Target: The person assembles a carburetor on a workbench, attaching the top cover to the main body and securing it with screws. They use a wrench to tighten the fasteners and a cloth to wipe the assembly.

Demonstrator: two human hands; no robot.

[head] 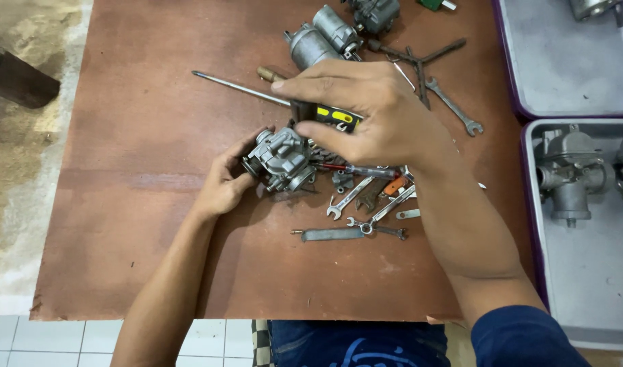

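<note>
My left hand (223, 185) grips a small grey metal carburettor (281, 159) resting on the brown board (148, 204). Just above it, my right hand (372, 112) is closed around the black-and-yellow handle of a long screwdriver (240, 88). The steel shaft sticks out to the left and lies level over the board. The two hands are close together, the right one slightly above and to the right of the carburettor.
Loose wrenches (366, 204), a red-handled screwdriver (352, 169) and small parts lie right of the carburettor. More carburettor bodies (325, 37) and a cross wrench (420, 61) sit at the far edge. Purple-rimmed trays (529, 224) on the right hold another carburettor (571, 175).
</note>
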